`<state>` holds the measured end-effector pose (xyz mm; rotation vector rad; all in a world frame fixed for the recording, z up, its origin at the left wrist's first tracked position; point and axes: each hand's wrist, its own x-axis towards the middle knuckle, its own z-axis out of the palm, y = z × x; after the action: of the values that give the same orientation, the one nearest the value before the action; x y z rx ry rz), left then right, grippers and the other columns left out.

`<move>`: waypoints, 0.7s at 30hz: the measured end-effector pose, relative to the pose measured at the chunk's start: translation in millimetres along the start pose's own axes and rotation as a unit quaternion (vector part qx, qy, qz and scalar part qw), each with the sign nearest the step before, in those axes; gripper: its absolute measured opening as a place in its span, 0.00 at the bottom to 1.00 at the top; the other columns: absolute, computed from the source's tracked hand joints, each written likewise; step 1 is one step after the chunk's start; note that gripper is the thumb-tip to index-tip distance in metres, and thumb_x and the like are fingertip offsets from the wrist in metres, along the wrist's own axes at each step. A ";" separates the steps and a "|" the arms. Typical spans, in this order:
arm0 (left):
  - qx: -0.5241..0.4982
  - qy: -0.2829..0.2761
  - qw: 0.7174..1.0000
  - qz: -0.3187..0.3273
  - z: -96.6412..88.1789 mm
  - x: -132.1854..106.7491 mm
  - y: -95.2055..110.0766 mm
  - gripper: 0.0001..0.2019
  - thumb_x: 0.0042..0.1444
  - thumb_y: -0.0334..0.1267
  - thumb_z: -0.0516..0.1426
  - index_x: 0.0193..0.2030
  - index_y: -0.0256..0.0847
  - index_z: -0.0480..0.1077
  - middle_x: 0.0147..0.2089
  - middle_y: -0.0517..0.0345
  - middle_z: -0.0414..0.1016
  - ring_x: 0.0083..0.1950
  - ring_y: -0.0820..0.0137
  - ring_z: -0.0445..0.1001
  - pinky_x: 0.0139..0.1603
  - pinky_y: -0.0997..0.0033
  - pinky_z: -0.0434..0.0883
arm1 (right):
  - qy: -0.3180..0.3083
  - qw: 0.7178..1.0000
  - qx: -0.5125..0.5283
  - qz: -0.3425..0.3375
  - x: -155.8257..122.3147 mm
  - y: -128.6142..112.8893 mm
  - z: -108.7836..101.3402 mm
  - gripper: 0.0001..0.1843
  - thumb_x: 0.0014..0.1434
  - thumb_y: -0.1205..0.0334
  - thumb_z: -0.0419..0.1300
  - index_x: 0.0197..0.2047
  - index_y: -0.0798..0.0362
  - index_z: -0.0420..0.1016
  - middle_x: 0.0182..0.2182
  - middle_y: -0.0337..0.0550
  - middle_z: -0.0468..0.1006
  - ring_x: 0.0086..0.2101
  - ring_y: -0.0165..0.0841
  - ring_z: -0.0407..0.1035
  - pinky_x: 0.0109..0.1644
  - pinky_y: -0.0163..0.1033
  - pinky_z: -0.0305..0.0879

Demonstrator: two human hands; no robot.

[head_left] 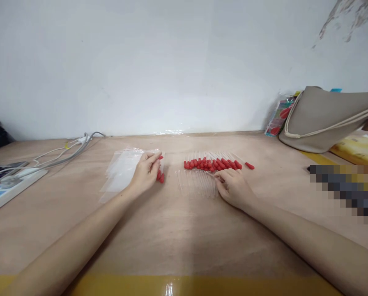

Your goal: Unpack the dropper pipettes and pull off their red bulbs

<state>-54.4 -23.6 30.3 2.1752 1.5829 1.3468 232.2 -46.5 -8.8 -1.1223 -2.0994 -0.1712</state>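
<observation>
A row of several clear droppers with red rubber bulbs lies on the wooden table, their thin glass tubes pointing toward me. My right hand rests at the near ends of those tubes, fingers pinched on one of them. A stack of clear plastic bags lies to the left. My left hand lies on the stack's right edge, fingers curled on a bag with red-bulbed droppers at its mouth.
A white power strip with grey cables sits at the left. A beige bag and a colourful packet stand at the back right by the wall. Yellow items lie at the right edge.
</observation>
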 end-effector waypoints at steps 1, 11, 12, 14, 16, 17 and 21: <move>0.000 0.011 1.000 -0.018 -2.4 3.5 -3.3 0.16 0.58 0.37 0.48 0.49 0.40 0.69 0.41 0.53 0.63 0.35 0.71 0.70 0.36 0.68 0.71 | 0.003 1.000 0.000 0.001 -0.3 -0.1 0.9 0.09 0.55 0.68 0.50 0.31 0.56 0.71 0.26 0.43 0.73 0.30 0.33 0.66 0.37 0.40 0.56; 0.178 -0.011 0.984 0.008 -12.5 10.1 -23.3 0.10 0.51 0.40 0.55 0.40 0.43 0.69 0.36 0.56 0.74 0.39 0.64 0.72 0.39 0.64 0.67 | -0.018 0.996 0.089 -0.007 -2.0 -5.0 7.0 0.11 0.55 0.63 0.53 0.39 0.57 0.74 0.24 0.43 0.70 0.27 0.32 0.64 0.33 0.38 0.61; 0.192 -0.019 0.981 0.015 -12.0 9.1 -24.7 0.09 0.51 0.40 0.55 0.38 0.43 0.69 0.35 0.56 0.74 0.39 0.63 0.72 0.42 0.61 0.66 | -0.021 0.995 0.095 -0.012 -1.8 -5.9 6.2 0.12 0.55 0.62 0.54 0.40 0.57 0.74 0.24 0.43 0.70 0.27 0.32 0.64 0.33 0.38 0.62; 0.214 -0.032 0.976 0.030 -11.2 7.4 -26.5 0.06 0.51 0.40 0.55 0.34 0.43 0.69 0.33 0.56 0.75 0.39 0.60 0.71 0.45 0.55 0.62 | -0.030 0.994 0.100 -0.020 -1.5 -6.9 4.7 0.13 0.54 0.60 0.56 0.41 0.57 0.73 0.26 0.44 0.70 0.28 0.32 0.64 0.33 0.39 0.62; 0.224 -0.038 0.973 0.037 -10.6 6.2 -26.5 0.05 0.51 0.41 0.55 0.30 0.43 0.69 0.33 0.56 0.75 0.40 0.59 0.70 0.47 0.51 0.59 | -0.041 0.994 0.097 -0.025 -1.3 -7.0 3.9 0.15 0.53 0.57 0.58 0.42 0.56 0.73 0.27 0.44 0.69 0.28 0.32 0.63 0.33 0.39 0.62; 0.227 -0.036 0.973 0.036 -10.3 5.7 -25.7 0.06 0.51 0.41 0.55 0.29 0.43 0.69 0.34 0.56 0.75 0.41 0.59 0.70 0.47 0.51 0.58 | -0.048 0.994 0.096 -0.028 -1.3 -6.8 3.9 0.15 0.53 0.56 0.58 0.41 0.56 0.73 0.26 0.43 0.68 0.28 0.32 0.63 0.33 0.39 0.61; 0.236 -0.012 0.970 0.048 -6.7 3.4 -16.6 0.06 0.51 0.41 0.55 0.30 0.43 0.70 0.34 0.56 0.74 0.42 0.59 0.68 0.46 0.54 0.58 | -0.084 0.991 0.098 -0.039 -1.4 -5.0 4.4 0.17 0.53 0.52 0.58 0.40 0.55 0.74 0.26 0.42 0.65 0.29 0.32 0.61 0.34 0.40 0.60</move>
<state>-70.6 -16.0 26.8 2.5456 1.9759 1.0374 226.5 -48.6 -11.8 -0.9659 -2.2548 0.0942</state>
